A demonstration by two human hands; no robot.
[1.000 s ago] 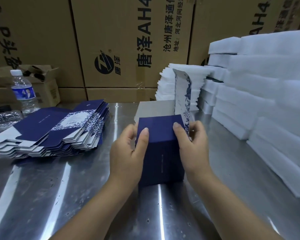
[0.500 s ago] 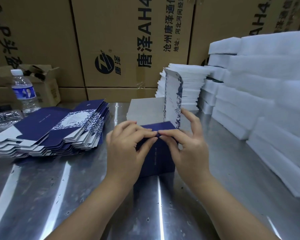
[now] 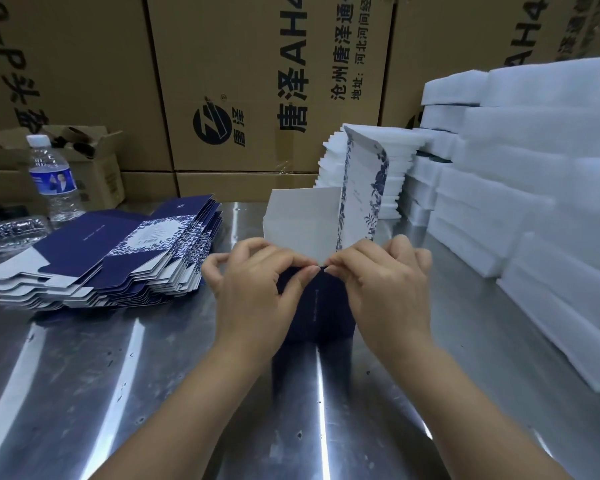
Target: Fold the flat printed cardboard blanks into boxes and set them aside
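Head view: since 1 second ago our hands are moving in from the sides. Our left hand (image 3: 253, 289) and right hand (image 3: 385, 289) are now pinching the top edge of the navy box (image 3: 321, 313), fingertips nearly meeting. It is standing on the steel table (image 3: 84, 375) before us, so we are probably tucking a flap. Its matte white flap (image 3: 302, 223) is sticking up stiffly, and flat blanks (image 3: 118, 258) are lying stacked at left.

Steel table (image 3: 84, 393) bears stacked flat blanks (image 3: 118, 261), a water bottle (image 3: 51, 178), a half-folded box (image 3: 323, 313) and foam stacks (image 3: 551, 168)
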